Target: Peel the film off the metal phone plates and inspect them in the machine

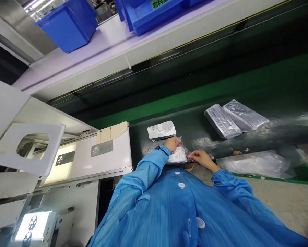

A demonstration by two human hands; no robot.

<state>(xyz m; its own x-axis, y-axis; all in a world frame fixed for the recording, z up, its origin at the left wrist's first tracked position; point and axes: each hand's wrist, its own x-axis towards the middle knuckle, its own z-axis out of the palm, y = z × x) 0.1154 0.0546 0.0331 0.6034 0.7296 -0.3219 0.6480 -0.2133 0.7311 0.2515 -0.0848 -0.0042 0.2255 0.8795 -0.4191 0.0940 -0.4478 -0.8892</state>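
Note:
Both my hands hold a small clear plastic bag (pixel 179 155) with a white flat part inside, just above my blue coat. My left hand (pixel 172 143) grips the bag's far left edge with curled fingers. My right hand (pixel 200 157) pinches its right edge. A flat silver plate (pixel 161 130) lies on the dark green belt right beyond my left hand.
Two bagged silver parts (pixel 235 118) lie on the green conveyor belt (pixel 221 89) to the right. A pile of clear bags (pixel 257 164) rests in a green tray (pixel 307 175). A white machine (pixel 74 157) with lit screens stands left. Blue bins (pixel 69 24) sit on the far shelf.

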